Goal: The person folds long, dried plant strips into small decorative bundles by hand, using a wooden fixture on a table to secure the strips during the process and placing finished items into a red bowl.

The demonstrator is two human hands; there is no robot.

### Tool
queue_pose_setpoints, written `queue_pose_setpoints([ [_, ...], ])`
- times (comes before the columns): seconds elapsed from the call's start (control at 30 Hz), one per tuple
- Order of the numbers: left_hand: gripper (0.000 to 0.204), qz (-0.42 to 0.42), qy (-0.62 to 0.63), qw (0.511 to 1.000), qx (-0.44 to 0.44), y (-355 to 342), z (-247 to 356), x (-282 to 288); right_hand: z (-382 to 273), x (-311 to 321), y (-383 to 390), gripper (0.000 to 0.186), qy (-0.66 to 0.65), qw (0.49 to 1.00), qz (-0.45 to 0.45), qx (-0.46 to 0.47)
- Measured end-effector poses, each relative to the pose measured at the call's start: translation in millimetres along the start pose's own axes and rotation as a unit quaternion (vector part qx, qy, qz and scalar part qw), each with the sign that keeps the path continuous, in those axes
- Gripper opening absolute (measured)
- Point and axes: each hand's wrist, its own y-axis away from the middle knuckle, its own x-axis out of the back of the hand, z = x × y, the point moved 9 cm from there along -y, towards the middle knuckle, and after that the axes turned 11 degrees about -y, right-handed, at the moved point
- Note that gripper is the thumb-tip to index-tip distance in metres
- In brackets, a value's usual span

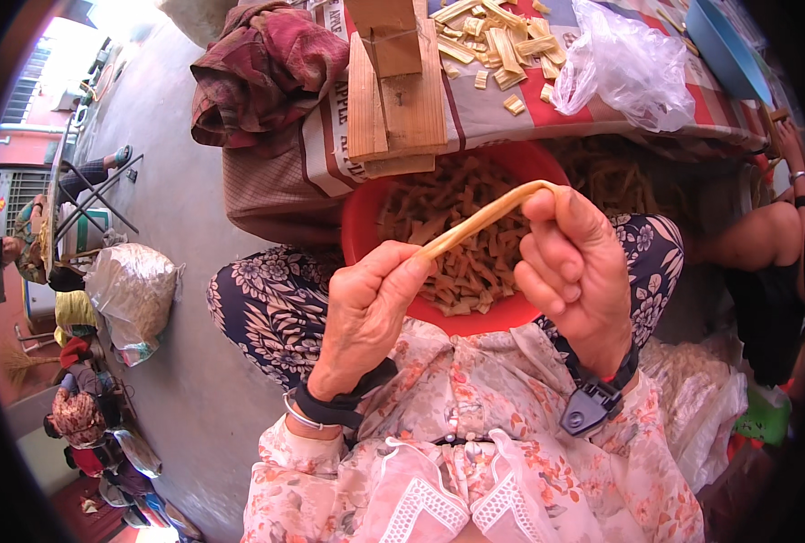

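Observation:
A long, bendy pale yellow strip [479,224], fibrous like a dried plant stalk, stretches between my two hands above my lap. My left hand [371,303] pinches its lower left end between thumb and fingers. At the upper right end, where the strip bends over, my right hand [584,267] grips it with thumb and forefinger, the other fingers curled. Below the strip, between my knees, stands a red basin [359,217] holding many short cut pieces [461,290] of tan colour. A wooden block stand [398,118] with an upright piece sits at the table edge beyond the basin.
The cloth-covered table [280,185] bears a crumpled plaid cloth [267,68], loose yellow pieces [507,45], a clear plastic bag [629,68] and a blue basin [724,54]. A filled sack [131,294] stands on the floor at left. Another person's arm [747,235] is at right.

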Motion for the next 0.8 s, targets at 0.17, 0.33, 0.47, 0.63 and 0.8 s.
queue_pose_setpoints([
  [0.17,0.02,-0.056,0.196,0.973,0.111,-6,-13,-33,17,-21,-4,0.028,0.502,0.853,-0.051,0.129],
  [0.33,0.028,-0.128,0.252,0.946,0.156,-3,-20,-44,25,-18,-5,0.028,0.63,0.766,-0.082,0.095],
  [0.47,0.03,-0.094,0.203,0.967,0.123,-9,-20,-41,43,-24,3,0.032,0.826,0.522,-0.135,0.167],
  [0.63,0.015,-0.03,0.287,0.948,0.132,-14,-20,-29,22,-45,11,0.021,0.729,0.623,-0.108,0.262],
  [0.8,0.014,-0.042,0.36,0.926,0.106,-13,-13,-26,23,9,1,0.007,0.376,0.923,0.07,0.041],
])
